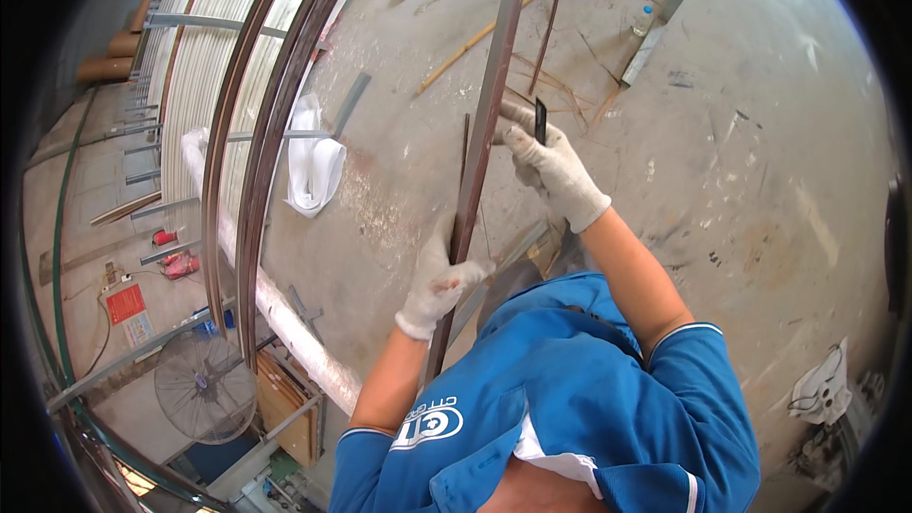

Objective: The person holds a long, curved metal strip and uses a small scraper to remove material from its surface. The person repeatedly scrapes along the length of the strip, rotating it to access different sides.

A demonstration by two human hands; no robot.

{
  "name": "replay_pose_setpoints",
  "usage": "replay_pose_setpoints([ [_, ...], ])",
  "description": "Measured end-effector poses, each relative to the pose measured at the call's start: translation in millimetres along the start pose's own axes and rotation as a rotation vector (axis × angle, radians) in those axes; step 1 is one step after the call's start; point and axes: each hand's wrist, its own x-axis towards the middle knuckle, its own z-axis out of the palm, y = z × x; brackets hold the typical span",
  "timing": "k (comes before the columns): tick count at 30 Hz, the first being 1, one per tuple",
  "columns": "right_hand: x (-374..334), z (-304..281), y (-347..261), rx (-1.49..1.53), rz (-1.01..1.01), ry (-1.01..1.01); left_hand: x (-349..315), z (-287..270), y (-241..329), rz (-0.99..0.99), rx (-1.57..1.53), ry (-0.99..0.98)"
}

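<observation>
A long dark brown profile bar (487, 123) runs up from beside my body toward the far edge. My left hand (439, 285), in a white glove stained on its side, is wrapped around the bar's lower part. Farther up, my right hand (559, 171), gloved in white too, grips a short black tool (541, 121) whose exact kind I cannot tell. Its fingertips reach to the bar's right side and are partly hidden there.
At left, brown profiles (275, 114) and stacked white strips (204, 66) lie across a metal rack. A plastic-wrapped roll (304, 342) and a fan (204, 388) are near it. A broom (503, 24), a bottle (643, 21), a white sheet roll (315, 166) and metal offcuts lie on the floor.
</observation>
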Motion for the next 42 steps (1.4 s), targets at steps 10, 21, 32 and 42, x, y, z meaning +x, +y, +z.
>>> replay_pose_setpoints([
  [10,60.3,7.5,-60.4,-0.312,-0.234,0.165,-48.3,-28.1,-1.6,-0.321,0.029,0.001],
  [21,158.2,20.7,-106.9,-0.165,-0.242,0.103,-83.4,-111.7,-4.1,-0.362,0.020,0.051],
  [32,208.4,40.0,-80.2,-0.138,-0.084,0.150,84.6,-138.2,59.0,0.011,0.048,-0.141],
  [42,197.5,17.8,-61.7,-0.128,-0.050,0.020,178.7,-138.6,96.4,-0.383,-0.376,-0.411],
])
